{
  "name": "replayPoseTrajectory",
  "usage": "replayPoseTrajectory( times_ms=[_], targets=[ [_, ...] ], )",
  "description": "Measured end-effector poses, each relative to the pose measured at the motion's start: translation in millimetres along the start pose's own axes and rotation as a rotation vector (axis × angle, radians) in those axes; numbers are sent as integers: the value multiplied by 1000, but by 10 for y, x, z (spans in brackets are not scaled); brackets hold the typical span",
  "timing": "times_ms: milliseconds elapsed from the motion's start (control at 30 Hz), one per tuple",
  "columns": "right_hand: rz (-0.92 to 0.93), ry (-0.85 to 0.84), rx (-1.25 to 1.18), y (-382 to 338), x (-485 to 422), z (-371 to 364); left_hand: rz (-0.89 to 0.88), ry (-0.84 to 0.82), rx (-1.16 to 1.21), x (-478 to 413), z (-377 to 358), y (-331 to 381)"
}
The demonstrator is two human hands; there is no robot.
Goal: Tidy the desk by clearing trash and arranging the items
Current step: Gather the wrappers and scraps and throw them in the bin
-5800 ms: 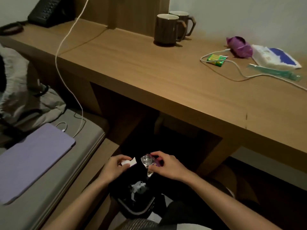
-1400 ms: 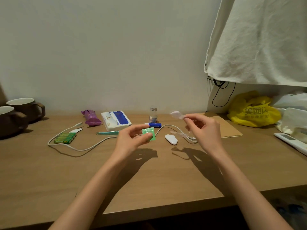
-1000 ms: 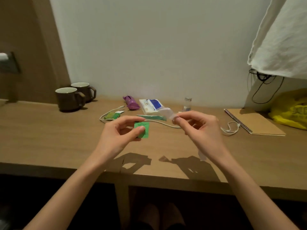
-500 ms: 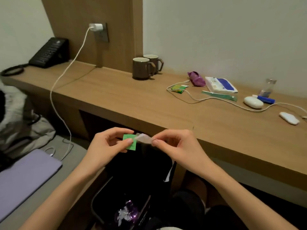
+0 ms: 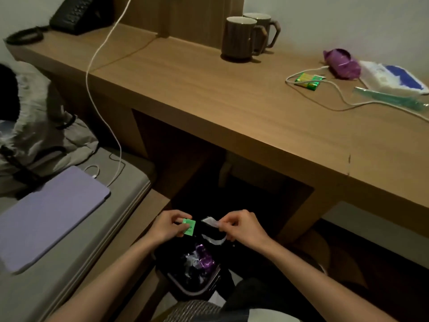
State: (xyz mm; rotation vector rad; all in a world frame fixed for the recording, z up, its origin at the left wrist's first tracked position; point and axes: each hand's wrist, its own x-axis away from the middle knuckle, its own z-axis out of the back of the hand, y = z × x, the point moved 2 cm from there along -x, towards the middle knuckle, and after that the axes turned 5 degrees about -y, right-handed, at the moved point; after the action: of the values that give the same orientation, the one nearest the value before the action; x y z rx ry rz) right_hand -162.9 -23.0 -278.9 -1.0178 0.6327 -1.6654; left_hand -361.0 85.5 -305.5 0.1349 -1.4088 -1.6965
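Now | left hand (image 5: 167, 227) pinches green packet (image 5: 188, 227); right hand (image 5: 243, 227) pinches clear wrapper (image 5: 210, 221) | both above bin (image 5: 185, 289)

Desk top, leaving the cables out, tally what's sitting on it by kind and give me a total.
Mugs: 2
Phone: 1
Battery pack: 1
Purple packet: 1
Tissue pack: 1
Teal packet: 1
Total: 7

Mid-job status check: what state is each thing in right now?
left hand: pinches the green packet over the bin.
right hand: pinches the clear wrapper over the bin.
bin: open, wrappers inside.
mugs: upright on the desk.
purple wrapper: lying on the desk.
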Motion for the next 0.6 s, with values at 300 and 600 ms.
replayPoseTrajectory(
  times_ms=[300, 600],
  targets=[
    [-272, -86, 60, 645, -459, -568, 243, -48, -16, -500, -316, -754],
    [-294, -260, 103, 689, -528, -639, 273, -165, -191, -478, -404, -742]
  ],
)
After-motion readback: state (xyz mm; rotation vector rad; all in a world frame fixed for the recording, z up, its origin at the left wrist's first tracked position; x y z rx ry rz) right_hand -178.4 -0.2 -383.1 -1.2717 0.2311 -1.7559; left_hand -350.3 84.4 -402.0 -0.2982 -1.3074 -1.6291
